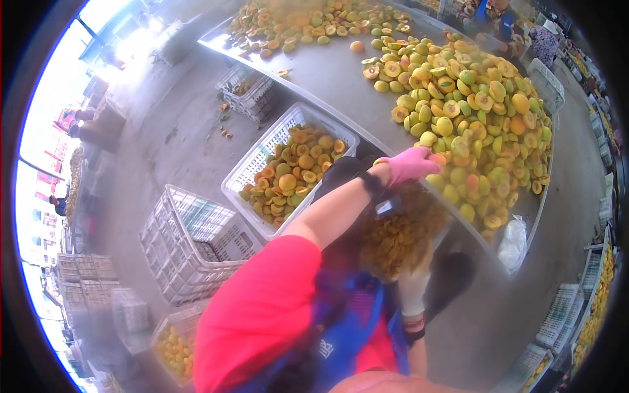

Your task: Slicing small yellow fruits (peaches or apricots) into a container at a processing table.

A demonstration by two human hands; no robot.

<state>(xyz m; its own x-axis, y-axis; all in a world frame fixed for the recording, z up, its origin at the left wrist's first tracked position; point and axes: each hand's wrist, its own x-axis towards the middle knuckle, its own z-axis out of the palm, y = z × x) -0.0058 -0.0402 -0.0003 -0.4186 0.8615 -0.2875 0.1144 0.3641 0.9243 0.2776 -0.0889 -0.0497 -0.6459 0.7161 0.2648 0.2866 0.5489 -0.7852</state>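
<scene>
My left hand (407, 165), in a pink glove, reaches over the near edge of the metal table (327, 73). Its fingers are bent together on an orange-yellow peach half (438, 159) at the rim of a large heap of halved peaches (452, 108). Lower down, my right hand (413, 291) wears a pale glove and is smeared by motion, so its fingers do not show clearly. It is beside a brownish-yellow mass of fruit pieces (400, 236) below the table edge, also blurred.
Left of my arm stands a white crate (237, 180) full of peach halves, beside an empty-looking white crate (171, 252). A smaller crate (244, 98) sits farther off. A clear plastic bag (513, 245) lies at the table's right corner. Another person (491, 23) works across the table.
</scene>
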